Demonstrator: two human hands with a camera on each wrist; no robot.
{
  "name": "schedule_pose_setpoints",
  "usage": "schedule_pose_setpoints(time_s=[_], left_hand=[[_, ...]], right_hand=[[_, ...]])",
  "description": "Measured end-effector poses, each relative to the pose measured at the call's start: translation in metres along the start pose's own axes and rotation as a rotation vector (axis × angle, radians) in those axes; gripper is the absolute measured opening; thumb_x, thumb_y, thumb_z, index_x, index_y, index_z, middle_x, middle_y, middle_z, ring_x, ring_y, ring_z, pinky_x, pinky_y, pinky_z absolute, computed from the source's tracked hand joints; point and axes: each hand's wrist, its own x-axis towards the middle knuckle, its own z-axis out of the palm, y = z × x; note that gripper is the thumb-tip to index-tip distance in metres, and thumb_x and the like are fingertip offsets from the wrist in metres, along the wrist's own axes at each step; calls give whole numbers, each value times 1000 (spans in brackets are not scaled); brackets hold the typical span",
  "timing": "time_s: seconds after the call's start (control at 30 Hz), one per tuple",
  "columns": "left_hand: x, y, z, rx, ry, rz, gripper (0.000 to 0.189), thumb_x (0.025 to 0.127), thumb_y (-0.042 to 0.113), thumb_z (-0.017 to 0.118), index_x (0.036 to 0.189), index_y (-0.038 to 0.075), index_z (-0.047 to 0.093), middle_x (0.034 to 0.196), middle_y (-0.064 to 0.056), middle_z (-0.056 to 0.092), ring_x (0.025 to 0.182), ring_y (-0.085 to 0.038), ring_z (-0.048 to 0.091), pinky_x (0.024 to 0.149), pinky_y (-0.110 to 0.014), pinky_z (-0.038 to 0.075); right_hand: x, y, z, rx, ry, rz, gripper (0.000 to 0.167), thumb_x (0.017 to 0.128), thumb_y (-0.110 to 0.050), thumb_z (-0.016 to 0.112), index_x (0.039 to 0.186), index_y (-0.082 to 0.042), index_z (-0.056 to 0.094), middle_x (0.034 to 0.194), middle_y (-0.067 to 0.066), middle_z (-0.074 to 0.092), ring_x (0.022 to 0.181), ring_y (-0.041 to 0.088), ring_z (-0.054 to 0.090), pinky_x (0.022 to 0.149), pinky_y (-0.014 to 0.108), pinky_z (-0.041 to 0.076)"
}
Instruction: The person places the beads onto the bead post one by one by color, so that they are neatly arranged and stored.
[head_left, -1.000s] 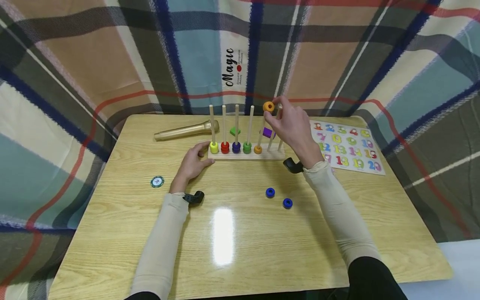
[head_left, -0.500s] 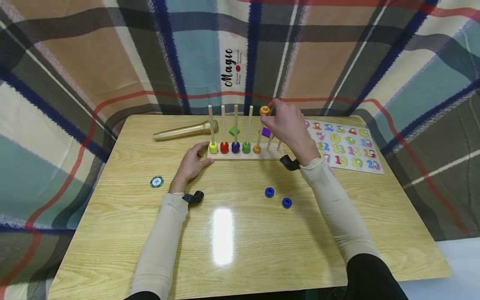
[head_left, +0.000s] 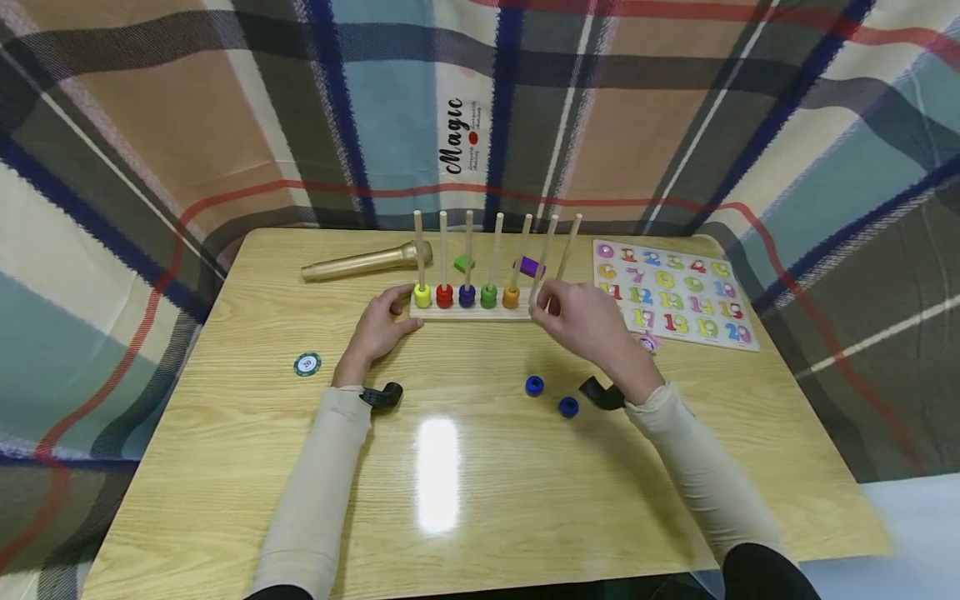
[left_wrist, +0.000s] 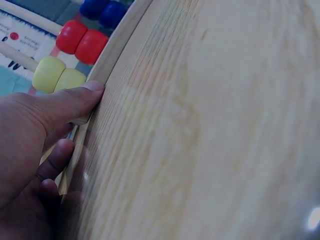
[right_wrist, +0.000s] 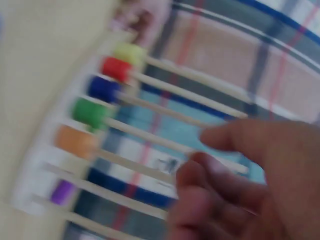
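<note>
A wooden peg stand [head_left: 468, 314] with coloured rings low on its upright pegs stands toward the back of the table. My left hand [head_left: 380, 327] grips its left end; in the left wrist view the thumb [left_wrist: 75, 102] lies against the front edge beside the yellow rings [left_wrist: 59, 75]. Orange rings [head_left: 511, 297] sit on the fifth peg, and the two pegs to its right are bare. My right hand [head_left: 581, 323], fingers loosely bent and holding nothing, is by the stand's right end, partly hiding it. Two blue rings [head_left: 534, 385] lie apart in front.
A gold cylindrical stick [head_left: 360, 264] lies behind left. Behind the pegs are a green piece [head_left: 462, 263] and a purple block [head_left: 529, 267]. A number board [head_left: 675, 292] lies at right, a round chip [head_left: 307, 364] at left. Plaid cloth [head_left: 615, 125] hangs behind.
My right hand has let go of the orange ring, which now sits on the fifth peg, and has moved down and toward me. The left hand has stayed on the stand's end.
</note>
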Motion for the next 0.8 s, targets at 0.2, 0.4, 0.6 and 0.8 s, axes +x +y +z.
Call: schedule_pose_setpoints(time_s=[0.2, 0.4, 0.6, 0.8], left_hand=[[0, -1, -5, 11, -10, -19, 71, 101, 15, 76, 163, 10, 44, 136, -27, 52, 121, -39, 49, 104, -57, 42], [3, -2, 3, 1, -16, -4, 71, 100, 15, 76, 163, 10, 44, 136, -26, 53, 120, -38, 50, 102, -55, 43], [3, -1, 5, -1, -21, 0, 71, 101, 15, 75, 164, 9, 43, 135, -26, 53, 119, -38, 50, 101, -54, 43], [4, -4, 1, 7, -3, 7, 70, 100, 13, 76, 163, 9, 45, 130, -24, 54, 115, -37, 49, 99, -52, 42]], right_hand=[[-29, 17, 41, -68, -390, -13, 40, 97, -38, 80, 125, -11, 71, 94, 0, 69, 77, 15, 63, 68, 38, 53], [-46, 24, 60, -65, -454, -69, 33, 97, -30, 81, 122, -11, 70, 98, 1, 70, 80, 14, 61, 71, 36, 54], [-40, 30, 47, -5, -273, -79, 28, 94, -23, 83, 117, -10, 75, 100, 4, 71, 80, 17, 65, 67, 35, 55], [-15, 29, 7, 100, 39, -52, 36, 97, -15, 79, 130, -4, 72, 112, 14, 70, 83, 25, 69, 68, 39, 54]])
